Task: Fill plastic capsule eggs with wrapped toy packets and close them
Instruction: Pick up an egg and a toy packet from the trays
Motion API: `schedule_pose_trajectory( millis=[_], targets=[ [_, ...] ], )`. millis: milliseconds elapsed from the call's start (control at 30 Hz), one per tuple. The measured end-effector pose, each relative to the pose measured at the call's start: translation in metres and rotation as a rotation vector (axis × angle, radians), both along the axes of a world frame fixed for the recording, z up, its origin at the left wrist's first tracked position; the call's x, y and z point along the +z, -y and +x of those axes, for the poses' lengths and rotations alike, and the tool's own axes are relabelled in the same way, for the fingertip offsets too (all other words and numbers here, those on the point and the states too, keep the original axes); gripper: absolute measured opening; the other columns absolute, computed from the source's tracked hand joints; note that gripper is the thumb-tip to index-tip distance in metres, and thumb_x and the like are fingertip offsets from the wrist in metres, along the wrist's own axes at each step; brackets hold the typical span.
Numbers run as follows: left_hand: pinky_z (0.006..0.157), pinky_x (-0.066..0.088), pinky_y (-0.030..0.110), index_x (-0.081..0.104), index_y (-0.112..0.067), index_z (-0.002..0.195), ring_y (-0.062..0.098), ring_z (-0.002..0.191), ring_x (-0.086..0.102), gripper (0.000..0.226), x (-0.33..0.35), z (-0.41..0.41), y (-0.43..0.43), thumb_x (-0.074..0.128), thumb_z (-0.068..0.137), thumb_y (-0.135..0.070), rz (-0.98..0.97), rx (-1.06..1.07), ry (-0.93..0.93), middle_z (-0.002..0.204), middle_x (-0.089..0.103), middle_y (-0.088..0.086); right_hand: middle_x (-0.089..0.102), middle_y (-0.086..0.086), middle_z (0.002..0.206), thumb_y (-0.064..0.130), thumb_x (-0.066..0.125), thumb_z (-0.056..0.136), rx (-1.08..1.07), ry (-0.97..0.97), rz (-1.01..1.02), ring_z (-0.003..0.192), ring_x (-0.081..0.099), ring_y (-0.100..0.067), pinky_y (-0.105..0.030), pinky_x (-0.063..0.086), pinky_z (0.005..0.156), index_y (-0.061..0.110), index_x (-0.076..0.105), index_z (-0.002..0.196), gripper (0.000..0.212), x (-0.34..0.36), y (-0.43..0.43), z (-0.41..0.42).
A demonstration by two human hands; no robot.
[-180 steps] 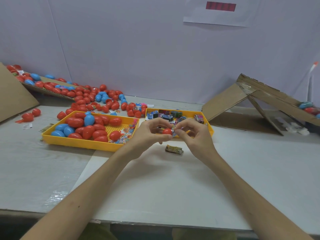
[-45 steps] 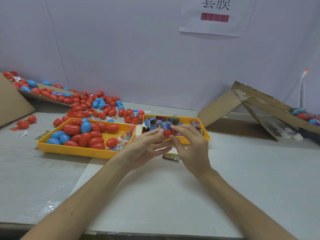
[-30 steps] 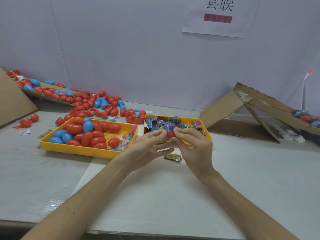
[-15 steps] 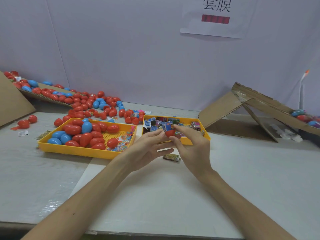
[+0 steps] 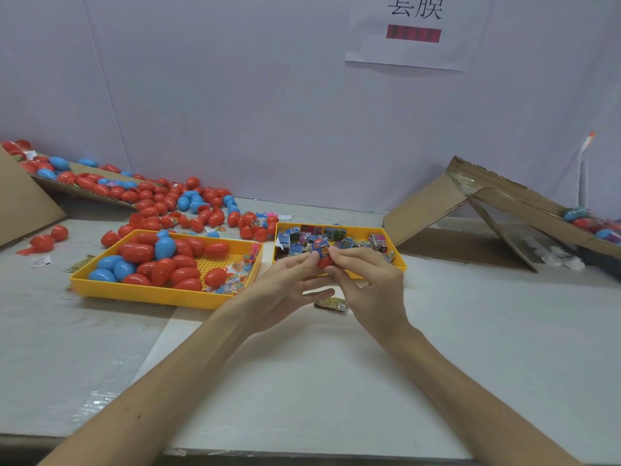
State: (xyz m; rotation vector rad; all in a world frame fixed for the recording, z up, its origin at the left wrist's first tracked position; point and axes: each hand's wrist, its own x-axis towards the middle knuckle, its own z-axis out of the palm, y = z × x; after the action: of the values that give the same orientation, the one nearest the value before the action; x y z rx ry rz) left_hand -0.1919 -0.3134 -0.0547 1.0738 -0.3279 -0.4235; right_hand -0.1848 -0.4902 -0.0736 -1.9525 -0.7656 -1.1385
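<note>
- White tabletop (image 5: pixel 302 381) against a pale wall is my workspace, with both forearms reaching in from the near edge.
- My left hand (image 5: pixel 289 284) pinches a red egg half (image 5: pixel 325 261) between thumb and fingertips. I judge it is held mouth-up to serve as a cup.
- My right hand (image 5: pixel 373 284) pinches a blue wrapped packet (image 5: pixel 321 247) from above, right at the egg's mouth. I read this as the stuffing step (how deep the packet sits I can't tell, because fingers cover the rim).
- Both hands are raised off the table just in front of the packet tray (image 5: pixel 364 228), which I judge makes the next reach short.
- I see no matching shell half in either hand, so closing is not yet done.
- One gold packet (image 5: pixel 332 303) lies loose on the table under my hands, perhaps set by for later.
- Just beside the packet tray, to its left, the egg tray (image 5: pixel 144 294) holds red and blue eggs. That layout suits shells for the left hand and packets for the right.
- Farther back on the left, loose eggs (image 5: pixel 188 203) spread out from a cardboard sheet.
- On the far right, a cardboard ramp (image 5: pixel 487 193) carries a few eggs at its lower end.
</note>
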Motion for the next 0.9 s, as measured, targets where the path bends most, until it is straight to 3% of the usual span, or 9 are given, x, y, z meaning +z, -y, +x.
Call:
schedule_pose_trajectory(
  millis=[200,333,600,800,900],
  targets=[
    [0.097,0.054,0.035,0.068,-0.016,0.129,0.026,0.127,0.061,0.038,-0.0002,0.0005,-0.0012,0.046,0.107,-0.036,-0.010,-0.058,0.039,0.141,0.061,0.010,0.073,0.000,0.107,0.007,0.080,0.083,0.011,-0.055,0.048,0.101,0.068,-0.017,-0.036,0.054,0.089,0.009,0.073,0.117,0.034,0.0009,-0.0011,0.0015],
    [0.095,0.052,0.034,0.060,-0.014,0.137,0.026,0.126,0.062,0.041,-0.0012,0.0018,-0.0023,0.047,0.107,-0.039,0.038,-0.061,0.064,0.142,0.061,0.008,0.074,0.002,0.112,0.015,0.076,0.086,-0.013,-0.062,0.049,0.108,0.068,-0.015,-0.040,0.054,0.092,0.011,0.075,0.113,0.027,-0.0005,0.0000,0.0031],
    [0.100,0.047,0.035,0.063,-0.023,0.136,0.020,0.123,0.063,0.043,0.0002,0.0054,-0.0035,0.042,0.107,-0.048,0.071,-0.090,0.086,0.144,0.060,0.003,0.071,-0.001,0.109,0.003,0.077,0.085,0.021,-0.034,0.051,0.105,0.065,-0.013,-0.020,0.049,0.092,0.008,0.072,0.116,0.032,0.0017,-0.0013,0.0024],
    [0.094,0.048,0.035,0.069,-0.022,0.125,0.021,0.120,0.064,0.033,-0.0026,0.0038,-0.0037,0.047,0.107,-0.038,0.062,-0.063,0.090,0.136,0.065,0.004,0.071,0.003,0.112,0.011,0.079,0.085,0.051,-0.053,0.078,0.109,0.066,-0.010,-0.023,0.051,0.093,0.009,0.072,0.117,0.033,0.0032,-0.0012,0.0017],
    [0.097,0.044,0.040,0.062,-0.011,0.133,0.026,0.124,0.062,0.041,-0.0032,0.0051,-0.0030,0.044,0.108,-0.038,0.075,-0.069,0.084,0.138,0.063,0.006,0.071,0.005,0.113,0.012,0.078,0.085,0.044,-0.082,0.093,0.110,0.065,-0.008,-0.024,0.051,0.095,0.010,0.072,0.120,0.035,0.0025,-0.0026,0.0021]
  ],
)
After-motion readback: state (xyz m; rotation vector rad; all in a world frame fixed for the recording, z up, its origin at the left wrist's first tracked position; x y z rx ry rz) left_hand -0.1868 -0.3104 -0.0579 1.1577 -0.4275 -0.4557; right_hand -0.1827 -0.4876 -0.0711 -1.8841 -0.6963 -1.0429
